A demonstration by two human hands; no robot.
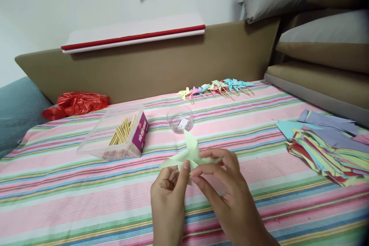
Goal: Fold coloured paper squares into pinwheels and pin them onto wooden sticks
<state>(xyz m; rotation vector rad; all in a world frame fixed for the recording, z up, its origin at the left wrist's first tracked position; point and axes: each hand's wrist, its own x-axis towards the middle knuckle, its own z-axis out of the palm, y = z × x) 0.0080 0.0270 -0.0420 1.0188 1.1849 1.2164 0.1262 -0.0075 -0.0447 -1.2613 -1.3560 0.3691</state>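
A pale green paper pinwheel (191,146) is held up over the striped cloth, its blades folded toward the middle. My left hand (171,186) pinches it near the centre, the thumb pressed on the paper. From the other side my right hand (227,180) grips a blade and the edge by the centre, thumb and forefinger close together. Whether a pin sits between those fingertips is hidden. Just beyond the pinwheel stands a clear round tub (180,119) with a small white label in it.
Left of the tub is a clear plastic box (95,138) of thin sticks (123,130). Finished pinwheels (219,85) on sticks lie at the back. Cut coloured paper (325,150) is piled at right, a red plastic bag (77,103) at far left. Cushions (323,54) border the right.
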